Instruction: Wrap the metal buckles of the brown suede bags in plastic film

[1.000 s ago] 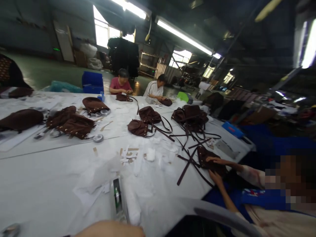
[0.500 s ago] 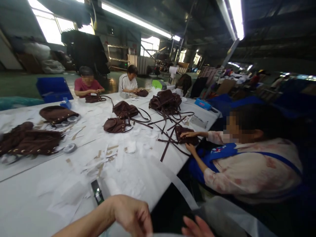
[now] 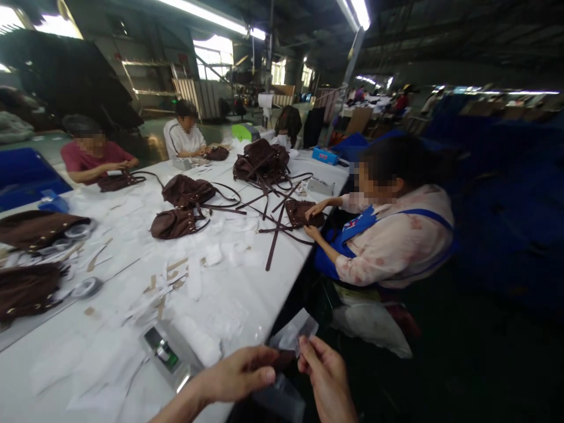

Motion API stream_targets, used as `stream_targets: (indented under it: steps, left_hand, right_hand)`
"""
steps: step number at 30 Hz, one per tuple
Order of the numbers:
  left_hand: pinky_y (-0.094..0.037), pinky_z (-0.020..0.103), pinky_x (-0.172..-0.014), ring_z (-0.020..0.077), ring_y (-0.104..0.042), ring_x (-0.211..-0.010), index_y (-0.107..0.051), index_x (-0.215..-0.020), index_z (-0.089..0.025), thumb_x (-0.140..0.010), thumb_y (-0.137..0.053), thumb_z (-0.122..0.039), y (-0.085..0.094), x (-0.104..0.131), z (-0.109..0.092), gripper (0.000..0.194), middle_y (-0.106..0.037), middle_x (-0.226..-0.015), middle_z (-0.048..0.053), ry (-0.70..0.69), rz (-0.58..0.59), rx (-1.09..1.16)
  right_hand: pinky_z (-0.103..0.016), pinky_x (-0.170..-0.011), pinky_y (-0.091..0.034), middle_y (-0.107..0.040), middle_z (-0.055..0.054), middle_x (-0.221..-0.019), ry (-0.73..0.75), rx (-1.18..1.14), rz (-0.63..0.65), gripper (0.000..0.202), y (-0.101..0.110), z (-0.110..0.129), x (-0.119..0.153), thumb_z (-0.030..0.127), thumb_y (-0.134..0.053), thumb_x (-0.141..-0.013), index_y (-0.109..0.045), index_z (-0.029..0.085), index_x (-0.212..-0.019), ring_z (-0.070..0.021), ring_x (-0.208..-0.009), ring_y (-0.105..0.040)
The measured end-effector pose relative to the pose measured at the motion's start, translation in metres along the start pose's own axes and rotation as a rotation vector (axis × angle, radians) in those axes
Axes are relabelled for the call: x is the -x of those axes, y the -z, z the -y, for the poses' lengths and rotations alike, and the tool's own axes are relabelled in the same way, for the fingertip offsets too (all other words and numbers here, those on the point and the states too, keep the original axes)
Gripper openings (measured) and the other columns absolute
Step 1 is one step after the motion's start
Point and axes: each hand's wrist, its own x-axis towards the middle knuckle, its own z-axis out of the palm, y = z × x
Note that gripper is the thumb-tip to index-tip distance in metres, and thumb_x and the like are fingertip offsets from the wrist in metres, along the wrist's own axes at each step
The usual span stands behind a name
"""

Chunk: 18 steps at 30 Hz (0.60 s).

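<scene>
My right hand point(image 3: 328, 376) pinches a crumpled, translucent white plastic sheet point(image 3: 293, 333) between thumb and fingers, just off the table's near edge. Beside it, to the left, my left hand point(image 3: 247, 371) has its thumb apart from its bent fingers, and nothing shows in its grip. Another clear piece of plastic point(image 3: 282, 399) hangs below both hands; whether it joins the held sheet I cannot tell. Close to my left wrist, a grey tape dispenser point(image 3: 166, 352) with a green part stands on the white table point(image 3: 247, 305).
Brown bags point(image 3: 178, 223) and dark straps lie among paper scraps. A piled heap of brown bags point(image 3: 259, 161) is farther back. At the right edge a co-worker point(image 3: 396, 235) handles a brown bag point(image 3: 302, 212); two more people sit across. A blue box point(image 3: 325, 155) stands at the far corner.
The view has turned right. My right hand has come up into view and now grips the plastic sheet. My left hand has gone from closed fingers to thumb and fingers apart.
</scene>
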Motion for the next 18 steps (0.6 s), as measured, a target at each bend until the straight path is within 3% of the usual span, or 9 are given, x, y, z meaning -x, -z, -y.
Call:
stream_targets:
  steps: [3, 6, 8, 11, 14, 18]
  left_hand:
    - [-0.032, 0.022, -0.055, 0.0113, -0.044, -0.059, -0.056, -0.078, -0.016, -0.074, -0.049, -0.072, -0.011, 0.007, 0.028, 0.057, -0.05, -0.065, -0.001, -0.024, 0.042, 0.006]
    - [-0.026, 0.021, -0.044, 0.0082, -0.037, -0.045, -0.046, -0.072, -0.019, -0.075, -0.043, -0.075, -0.018, 0.007, 0.042, 0.056, -0.038, -0.054, -0.007, 0.04, -0.116, -0.02]
    - [-0.025, 0.021, -0.041, 0.0069, -0.033, -0.04, -0.045, -0.068, -0.019, -0.076, -0.044, -0.071, -0.017, 0.004, 0.037, 0.052, -0.036, -0.053, -0.008, 0.067, -0.204, -0.123]
    - [-0.025, 0.021, -0.037, 0.0075, -0.034, -0.037, -0.048, -0.065, -0.018, -0.078, -0.044, -0.065, -0.011, 0.0, 0.019, 0.049, -0.039, -0.049, -0.007, 0.125, -0.279, -0.252]
    - [-0.03, 0.021, -0.038, 0.0098, -0.042, -0.039, -0.052, -0.067, -0.016, -0.079, -0.045, -0.063, -0.001, 0.002, 0.011, 0.049, -0.048, -0.05, -0.003, 0.132, -0.228, -0.249]
    - [-0.04, 0.022, -0.054, 0.012, -0.053, -0.056, -0.052, -0.075, -0.016, -0.08, -0.047, -0.064, 0.011, 0.012, 0.035, 0.048, -0.057, -0.064, 0.001, 0.019, -0.061, -0.125]
  right_hand:
    - [-0.02, -0.046, -0.03, -0.045, 0.005, -0.048, 0.006, 0.002, -0.031, 0.043, 0.006, -0.002, -0.009, 0.054, -0.07, -0.068, -0.054, 0.015, -0.057, -0.0078, -0.046, -0.039]
    - [-0.02, -0.04, -0.023, -0.045, 0.005, -0.045, -0.036, 0.044, -0.082, 0.048, 0.002, -0.008, -0.01, 0.06, -0.068, -0.066, -0.055, 0.015, -0.057, -0.0057, -0.039, -0.035]
    - [-0.02, -0.037, -0.018, -0.042, 0.006, -0.041, -0.062, 0.076, -0.078, 0.053, -0.009, -0.017, -0.005, 0.066, -0.066, -0.064, -0.053, 0.015, -0.055, -0.0045, -0.035, -0.03]
    - [-0.02, -0.035, -0.015, -0.038, 0.008, -0.038, -0.103, 0.1, 0.054, 0.057, -0.03, -0.032, 0.008, 0.072, -0.062, -0.061, -0.052, 0.016, -0.053, -0.0044, -0.032, -0.029]
    - [-0.02, -0.035, -0.015, -0.04, 0.007, -0.042, -0.147, 0.055, 0.13, 0.058, -0.04, -0.036, 0.012, 0.073, -0.059, -0.063, -0.053, 0.016, -0.056, -0.0042, -0.032, -0.03]
    - [-0.02, -0.037, -0.014, -0.039, 0.007, -0.046, -0.077, -0.036, -0.098, 0.055, -0.022, -0.017, -0.007, 0.07, -0.066, -0.06, -0.051, 0.016, -0.055, -0.0032, -0.035, -0.026]
